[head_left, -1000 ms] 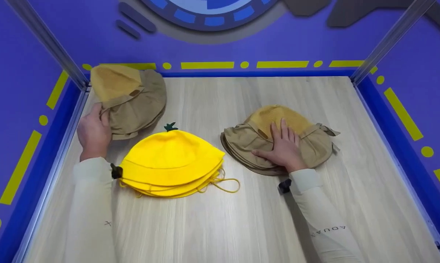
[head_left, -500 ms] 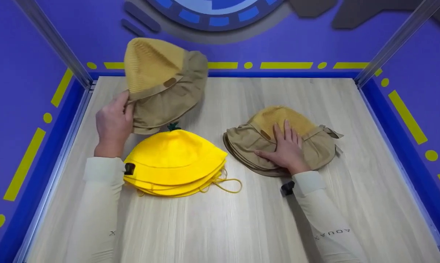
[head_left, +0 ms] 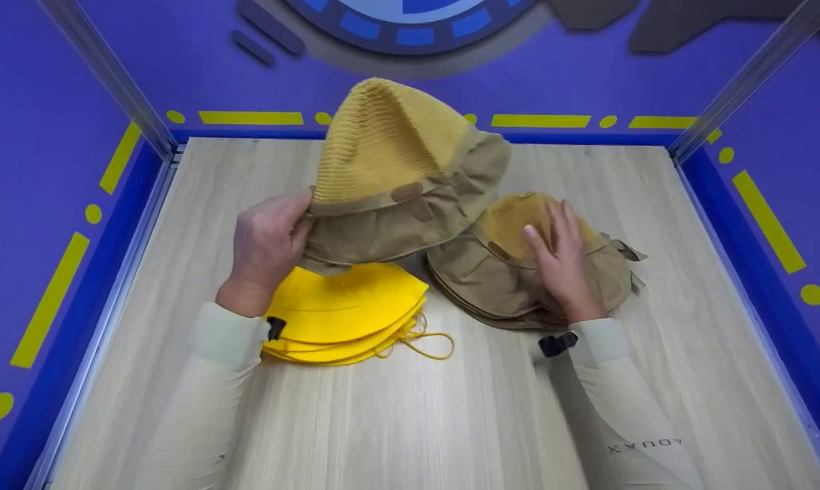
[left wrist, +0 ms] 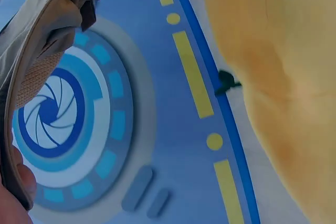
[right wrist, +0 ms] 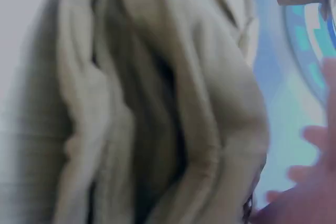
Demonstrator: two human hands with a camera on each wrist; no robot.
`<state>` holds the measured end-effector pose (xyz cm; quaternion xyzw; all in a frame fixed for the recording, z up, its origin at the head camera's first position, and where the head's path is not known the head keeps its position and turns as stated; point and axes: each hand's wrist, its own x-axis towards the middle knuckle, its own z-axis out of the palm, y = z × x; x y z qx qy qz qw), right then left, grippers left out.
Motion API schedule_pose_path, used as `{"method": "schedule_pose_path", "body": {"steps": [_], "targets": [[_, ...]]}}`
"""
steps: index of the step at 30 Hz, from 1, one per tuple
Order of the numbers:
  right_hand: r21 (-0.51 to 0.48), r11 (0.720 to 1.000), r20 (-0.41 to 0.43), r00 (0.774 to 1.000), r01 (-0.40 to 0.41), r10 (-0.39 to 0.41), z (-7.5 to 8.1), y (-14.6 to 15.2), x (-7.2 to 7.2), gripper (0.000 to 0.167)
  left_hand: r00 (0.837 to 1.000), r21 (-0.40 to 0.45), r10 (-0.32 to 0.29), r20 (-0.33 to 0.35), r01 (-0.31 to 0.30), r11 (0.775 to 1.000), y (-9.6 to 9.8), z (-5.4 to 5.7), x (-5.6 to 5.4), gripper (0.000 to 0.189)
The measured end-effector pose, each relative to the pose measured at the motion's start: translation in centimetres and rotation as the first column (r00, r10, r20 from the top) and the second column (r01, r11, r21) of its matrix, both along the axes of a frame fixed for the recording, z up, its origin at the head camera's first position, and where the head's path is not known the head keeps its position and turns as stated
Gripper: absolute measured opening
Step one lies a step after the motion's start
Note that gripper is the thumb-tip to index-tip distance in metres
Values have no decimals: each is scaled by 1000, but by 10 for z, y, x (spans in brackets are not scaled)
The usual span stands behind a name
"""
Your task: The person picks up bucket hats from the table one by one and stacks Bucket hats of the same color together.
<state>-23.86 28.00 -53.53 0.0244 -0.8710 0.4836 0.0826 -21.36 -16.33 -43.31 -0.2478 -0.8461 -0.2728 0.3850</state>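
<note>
My left hand (head_left: pixel 268 238) pinches the left edge of a tan sun hat (head_left: pixel 389 163) with a ribbed mustard crown, raised over the yellow hats and overlapping the tan pile in the head view. In the left wrist view its brim (left wrist: pixel 31 40) shows edge-on with the fingers (left wrist: pixel 23 177) at it. My right hand (head_left: pixel 565 258), fingers extended, is over the crown of the stacked tan hats (head_left: pixel 478 279). Their layered brims (right wrist: pixel 157 103) fill much of the right wrist view, blurred.
A stack of yellow hats (head_left: pixel 355 306) with a looped cord (head_left: pixel 437 346) lies left of centre, partly hidden by the held hat. A green leaf tip (left wrist: pixel 227 82) shows on it. Blue walls (head_left: pixel 586 82) enclose the wooden table (head_left: pixel 410 422) at the back and sides.
My left hand has lifted the tan hat from the back left and carried it rightward, over the yellow stack towards the tan pile. My right hand has risen slightly and shifted right.
</note>
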Motion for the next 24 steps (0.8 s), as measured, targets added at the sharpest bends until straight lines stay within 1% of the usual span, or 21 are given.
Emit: {"method": "schedule_pose_path", "body": {"steps": [1,2,3,4,5,6,8,9,10,12,13,14,15,17,18,20,21,23,24], "targets": [[-94,996,-47,999,9,-14,5,-1,1,68,1000,-2,-19,-12,19,1000,3,0,1,6],[-189,982,-82,996,11,-27,10,-2,3,66,999,-5,-39,-21,39,999,7,0,3,6],[-296,955,-110,993,-2,-32,16,-3,4,66,998,-9,-61,-25,61,998,10,-1,4,5],[-413,910,-130,991,-27,-30,22,-6,6,65,996,-14,-85,-25,85,996,13,-1,6,5],[-514,856,-153,988,-58,-25,28,-8,7,64,994,-19,-109,-23,109,994,16,-1,7,5],[-596,798,-177,984,-88,-23,34,-10,7,63,991,-18,-135,-18,135,991,20,-1,8,6],[-723,672,-215,977,-160,1,42,-13,6,62,983,-16,-181,-8,181,983,26,-1,11,9],[-771,604,-234,972,-200,23,45,-14,7,63,980,-17,-201,-3,200,980,29,-1,13,11],[-802,550,-251,967,-233,43,48,-14,7,63,976,-15,-219,0,218,976,32,-2,14,13],[-846,453,-276,958,-282,81,50,-11,8,63,969,-17,-248,2,248,969,37,-2,16,17],[-865,412,-274,957,-288,92,50,-10,9,59,968,-30,-253,0,253,967,39,-2,17,18],[-876,389,-269,958,-284,96,51,-8,11,52,967,-42,-255,-3,255,966,41,-2,17,18],[-882,384,-260,962,-273,87,51,-7,13,44,967,-59,-255,-6,254,965,42,-2,17,19],[-887,384,-254,966,-256,56,52,-4,17,28,970,-91,-245,-15,242,966,45,-3,17,19],[-884,398,-254,967,-244,27,53,-3,18,22,971,-105,-236,-20,233,967,45,-3,17,19],[-873,425,-276,961,-239,-26,56,-2,20,15,975,-121,-221,-22,217,969,46,-4,16,18],[-871,431,-289,956,-238,-56,57,-2,21,14,977,-126,-212,-17,208,970,46,-4,16,17],[-874,426,-304,946,-232,-109,60,-2,20,13,981,-125,-192,-4,190,974,47,-6,16,17],[-871,439,-306,942,-219,-137,62,-2,20,12,984,-123,-181,6,180,976,48,-6,16,17]]}}
